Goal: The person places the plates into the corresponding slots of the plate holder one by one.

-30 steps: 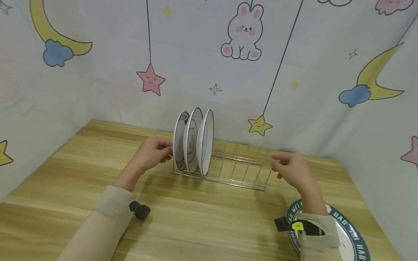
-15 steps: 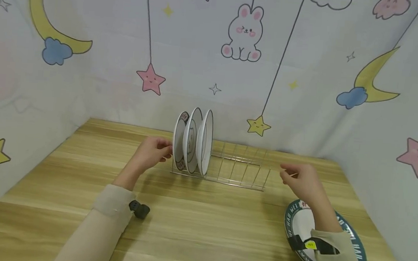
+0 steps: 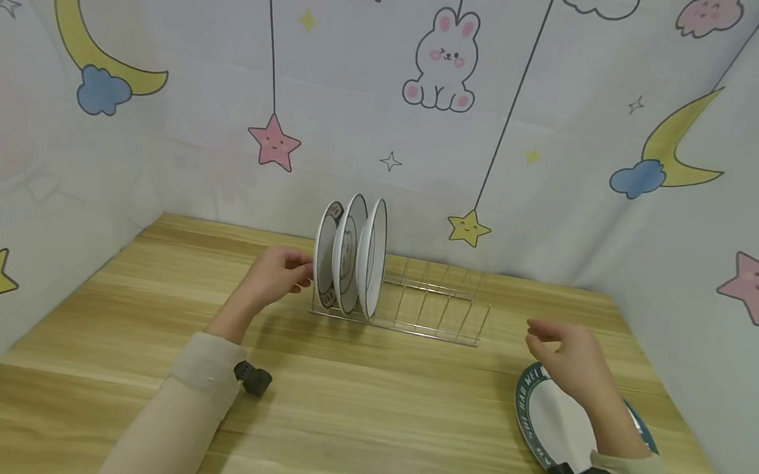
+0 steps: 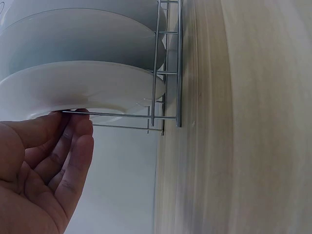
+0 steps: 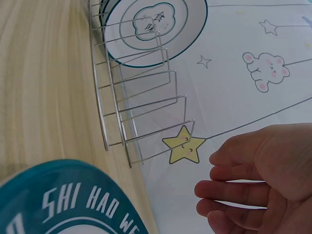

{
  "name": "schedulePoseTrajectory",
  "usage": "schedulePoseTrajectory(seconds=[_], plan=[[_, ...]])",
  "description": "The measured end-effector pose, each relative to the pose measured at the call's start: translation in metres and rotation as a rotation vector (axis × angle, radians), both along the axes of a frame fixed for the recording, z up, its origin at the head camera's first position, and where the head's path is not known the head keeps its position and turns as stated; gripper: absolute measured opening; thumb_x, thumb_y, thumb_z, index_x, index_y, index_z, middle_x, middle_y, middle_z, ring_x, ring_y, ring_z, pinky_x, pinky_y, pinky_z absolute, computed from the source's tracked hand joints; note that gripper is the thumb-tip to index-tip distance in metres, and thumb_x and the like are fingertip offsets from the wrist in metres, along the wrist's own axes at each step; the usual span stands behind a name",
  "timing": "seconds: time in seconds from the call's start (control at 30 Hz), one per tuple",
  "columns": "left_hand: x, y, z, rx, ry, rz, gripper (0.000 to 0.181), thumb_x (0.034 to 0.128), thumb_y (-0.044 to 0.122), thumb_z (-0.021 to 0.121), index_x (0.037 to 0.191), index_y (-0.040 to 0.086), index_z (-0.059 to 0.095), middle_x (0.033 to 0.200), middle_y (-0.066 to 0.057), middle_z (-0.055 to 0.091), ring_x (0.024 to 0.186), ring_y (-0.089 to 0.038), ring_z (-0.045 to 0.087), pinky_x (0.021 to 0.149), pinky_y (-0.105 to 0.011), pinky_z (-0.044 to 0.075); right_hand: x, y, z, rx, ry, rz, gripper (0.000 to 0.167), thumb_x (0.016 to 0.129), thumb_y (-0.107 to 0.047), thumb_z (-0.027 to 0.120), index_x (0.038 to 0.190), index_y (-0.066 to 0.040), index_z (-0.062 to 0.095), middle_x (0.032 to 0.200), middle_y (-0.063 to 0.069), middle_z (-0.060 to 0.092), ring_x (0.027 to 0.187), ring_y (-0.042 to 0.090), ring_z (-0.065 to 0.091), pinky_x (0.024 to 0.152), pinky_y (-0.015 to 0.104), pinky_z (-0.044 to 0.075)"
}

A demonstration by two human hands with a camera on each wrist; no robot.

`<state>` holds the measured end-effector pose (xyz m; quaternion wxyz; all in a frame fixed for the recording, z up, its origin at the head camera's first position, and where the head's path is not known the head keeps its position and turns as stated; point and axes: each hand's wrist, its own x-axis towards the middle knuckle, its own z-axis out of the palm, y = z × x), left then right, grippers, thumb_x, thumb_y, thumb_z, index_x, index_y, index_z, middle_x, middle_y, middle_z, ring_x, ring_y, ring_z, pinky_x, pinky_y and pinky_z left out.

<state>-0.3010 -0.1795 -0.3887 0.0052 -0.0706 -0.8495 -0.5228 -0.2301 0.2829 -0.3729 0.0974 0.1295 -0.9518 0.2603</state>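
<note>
A small tabletop booth dressed for filming; which kind of building holds it cannot be told. A light wood-grain table (image 3: 340, 418) runs back to a white printed cloth (image 3: 575, 89), which rises behind it and along both sides, softly creased at the corners. The cloth has a nursery look: a white cartoon rabbit with pink ears (image 3: 440, 69), yellow crescent moons (image 3: 69, 24) with blue clouds (image 3: 102, 90), and smiling pink and yellow stars (image 3: 274, 143). A silver wire dish rack (image 3: 425, 334) holding upright white round plates (image 3: 372, 266) adds a kitchen touch. Small black cameras (image 3: 253, 379) strapped over beige sleeves (image 3: 176, 406) point to a recording set.
</note>
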Motion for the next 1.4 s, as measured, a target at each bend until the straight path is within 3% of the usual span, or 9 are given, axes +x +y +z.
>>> schedulePoseTrajectory(seconds=[0.3,0.57,0.73,0.87,1.03,1.17,1.4], plan=[[0.001,0.000,0.003,0.002,0.002,-0.010,0.025,0.1008,0.010,0.056,0.116,-0.008,0.066,0.102,-0.019,0.069,0.088,-0.027,0.067,0.074,-0.033,0.058,0.017,0.005,-0.009,0.022,-0.079,-0.014,0.040,0.098,-0.021,0.063,0.128,0.005,0.062,0.124,0.029,0.061,0.093,0.038,0.069,0.070,0.045,0.059],[0.001,-0.001,0.003,0.010,-0.007,-0.008,0.025,0.1007,0.010,0.056,0.115,-0.008,0.066,0.101,-0.018,0.070,0.086,-0.025,0.067,0.074,-0.032,0.058,0.025,0.011,-0.017,0.051,-0.081,-0.036,0.054,0.096,-0.037,0.065,0.132,0.002,0.060,0.131,0.025,0.059,0.090,0.034,0.068,0.069,0.045,0.058],[0.001,-0.001,0.003,0.012,-0.007,-0.011,0.026,0.1011,0.010,0.056,0.117,-0.009,0.065,0.103,-0.019,0.069,0.088,-0.025,0.067,0.076,-0.034,0.058,0.031,0.014,-0.022,0.055,-0.087,-0.029,0.059,0.095,-0.042,0.065,0.135,0.001,0.057,0.132,0.024,0.058,0.106,0.043,0.063,0.077,0.050,0.057],[0.001,-0.001,0.003,0.014,-0.001,-0.012,0.026,0.1009,0.009,0.056,0.117,-0.010,0.065,0.103,-0.020,0.069,0.088,-0.026,0.067,0.076,-0.034,0.058,0.035,0.015,-0.027,0.032,-0.103,-0.022,0.062,0.095,-0.042,0.066,0.137,0.002,0.055,0.133,0.023,0.058,0.114,0.044,0.057,0.078,0.049,0.057],[0.001,-0.001,0.003,0.015,0.004,-0.010,0.026,0.1006,0.008,0.056,0.116,-0.010,0.065,0.103,-0.020,0.069,0.087,-0.025,0.068,0.075,-0.034,0.058,0.039,0.017,-0.037,-0.019,-0.137,-0.032,0.063,0.093,-0.042,0.068,0.137,0.001,0.056,0.136,0.022,0.056,0.105,0.037,0.063,0.076,0.042,0.058],[0.002,0.000,0.002,0.016,0.002,-0.010,0.026,0.1005,0.008,0.056,0.116,-0.010,0.065,0.103,-0.020,0.069,0.087,-0.025,0.068,0.075,-0.034,0.058,0.043,0.018,-0.045,-0.047,-0.160,-0.052,0.067,0.092,-0.044,0.069,0.139,0.000,0.054,0.138,0.024,0.053,0.100,0.037,0.065,0.077,0.046,0.057],[0.002,0.000,0.002,0.011,-0.005,-0.003,0.026,0.1009,0.009,0.056,0.117,-0.009,0.065,0.103,-0.019,0.069,0.087,-0.025,0.067,0.075,-0.033,0.058,0.048,0.012,-0.050,-0.054,-0.167,-0.024,0.075,0.091,-0.040,0.071,0.141,0.010,0.045,0.143,0.029,0.045,0.128,0.049,0.044,0.090,0.058,0.050]])
